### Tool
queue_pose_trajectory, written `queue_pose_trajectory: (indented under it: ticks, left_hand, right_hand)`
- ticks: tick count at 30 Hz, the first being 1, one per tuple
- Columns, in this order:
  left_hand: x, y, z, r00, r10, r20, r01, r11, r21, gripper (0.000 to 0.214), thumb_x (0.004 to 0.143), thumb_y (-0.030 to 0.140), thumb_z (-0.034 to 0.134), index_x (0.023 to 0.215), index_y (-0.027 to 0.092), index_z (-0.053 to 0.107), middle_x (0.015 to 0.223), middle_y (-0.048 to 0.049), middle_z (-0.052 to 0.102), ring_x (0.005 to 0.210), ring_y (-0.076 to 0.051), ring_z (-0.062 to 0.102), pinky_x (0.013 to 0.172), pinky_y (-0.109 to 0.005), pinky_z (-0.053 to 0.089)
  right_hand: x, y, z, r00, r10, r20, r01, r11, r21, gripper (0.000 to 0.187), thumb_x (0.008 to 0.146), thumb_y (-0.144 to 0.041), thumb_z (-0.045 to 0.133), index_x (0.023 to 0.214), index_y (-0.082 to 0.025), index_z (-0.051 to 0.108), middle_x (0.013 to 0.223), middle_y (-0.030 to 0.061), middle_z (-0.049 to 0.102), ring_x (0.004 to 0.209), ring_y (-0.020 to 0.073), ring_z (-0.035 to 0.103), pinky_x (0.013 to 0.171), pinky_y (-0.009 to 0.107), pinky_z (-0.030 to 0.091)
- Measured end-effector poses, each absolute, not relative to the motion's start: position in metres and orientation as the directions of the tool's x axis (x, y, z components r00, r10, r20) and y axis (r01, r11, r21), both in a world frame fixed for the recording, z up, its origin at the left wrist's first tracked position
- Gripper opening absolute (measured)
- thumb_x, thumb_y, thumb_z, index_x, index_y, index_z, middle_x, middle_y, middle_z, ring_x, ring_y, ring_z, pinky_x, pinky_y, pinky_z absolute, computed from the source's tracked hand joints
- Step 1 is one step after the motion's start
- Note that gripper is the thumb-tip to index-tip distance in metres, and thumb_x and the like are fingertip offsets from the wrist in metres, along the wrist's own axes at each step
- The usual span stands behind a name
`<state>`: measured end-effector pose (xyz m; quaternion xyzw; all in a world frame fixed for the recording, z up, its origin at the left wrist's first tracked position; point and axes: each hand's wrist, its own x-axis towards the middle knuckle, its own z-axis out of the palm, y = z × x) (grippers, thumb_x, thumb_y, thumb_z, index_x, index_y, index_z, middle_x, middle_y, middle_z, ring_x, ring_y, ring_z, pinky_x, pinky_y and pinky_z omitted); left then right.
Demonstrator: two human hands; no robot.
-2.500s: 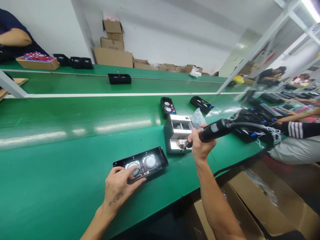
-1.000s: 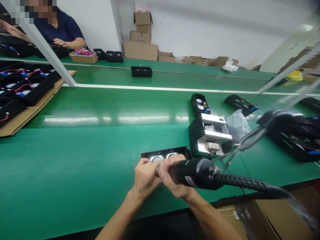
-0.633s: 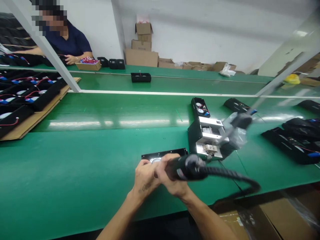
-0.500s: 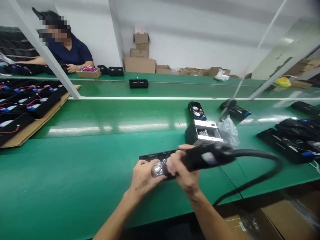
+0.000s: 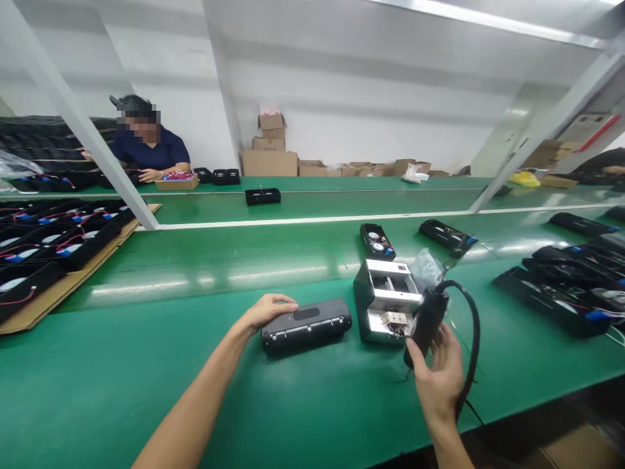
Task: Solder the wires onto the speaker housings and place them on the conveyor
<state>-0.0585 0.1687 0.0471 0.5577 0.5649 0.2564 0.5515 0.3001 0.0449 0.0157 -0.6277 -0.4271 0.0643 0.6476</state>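
Note:
My left hand point(image 5: 267, 314) grips the left end of a long black speaker housing point(image 5: 307, 326), its fingers over the far edge. The housing lies on the green bench, a smooth dark face upward and a row of small clips or tabs along its near side. In my right hand point(image 5: 441, 368) is a black electric screwdriver point(image 5: 426, 322), held steeply with its thin bit pointing down and its cable looping off to the right. The screwdriver is just right of a metal screw feeder point(image 5: 374, 303), partly covering its right edge. Whether they touch, I cannot tell.
An open housing with two round drivers point(image 5: 375, 242) lies behind the feeder, near a clear plastic bag point(image 5: 426, 267). Several black housings point(image 5: 551, 296) are heaped at right. Wired housings fill a cardboard tray point(image 5: 83, 283) at left. Across the bench sits a co-worker point(image 5: 151, 153).
The screwdriver has moved right, away from the housing, and turned from nearly level to steep. The housing now shows its smooth face instead of the side with a round driver. The view has tilted upward.

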Motion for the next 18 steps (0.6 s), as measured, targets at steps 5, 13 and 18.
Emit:
queue_pose_trajectory:
  ticks: [5,13,18]
  left_hand:
    - [-0.063,0.175,0.038,0.241,0.889,-0.389,0.282,0.320,0.905,0.053,0.064,0.055,0.089,0.101,0.018,0.081,0.083,-0.0054,0.079,0.070,-0.017,0.067,0.063,-0.026,0.046]
    - [-0.067,0.195,0.031,0.338,0.819,-0.464,0.144,0.442,0.885,0.051,0.059,0.048,0.094,0.095,0.015,0.080,0.085,-0.0059,0.079,0.067,-0.015,0.069,0.063,-0.025,0.049]
    - [-0.072,0.214,0.033,0.400,0.773,-0.492,0.071,0.510,0.858,0.046,0.062,0.040,0.095,0.095,0.013,0.079,0.089,-0.0073,0.080,0.069,-0.016,0.071,0.066,-0.025,0.053]
  right_hand:
    - [0.270,0.019,-0.021,0.442,0.430,0.787,0.758,0.290,-0.585,0.053,0.082,-0.026,0.080,0.130,-0.018,0.062,0.128,0.0176,0.062,0.123,0.0356,0.061,0.106,0.061,0.051]
    - [0.212,0.018,-0.042,0.132,0.941,0.313,0.440,0.228,-0.868,0.032,0.096,-0.030,0.060,0.126,-0.020,0.063,0.108,0.0094,0.071,0.078,0.0189,0.072,0.072,0.034,0.064]
    - [0.212,0.018,-0.043,0.039,0.960,0.276,0.484,0.223,-0.846,0.024,0.097,-0.030,0.058,0.115,-0.020,0.070,0.101,0.0085,0.073,0.077,0.0194,0.070,0.075,0.034,0.062]
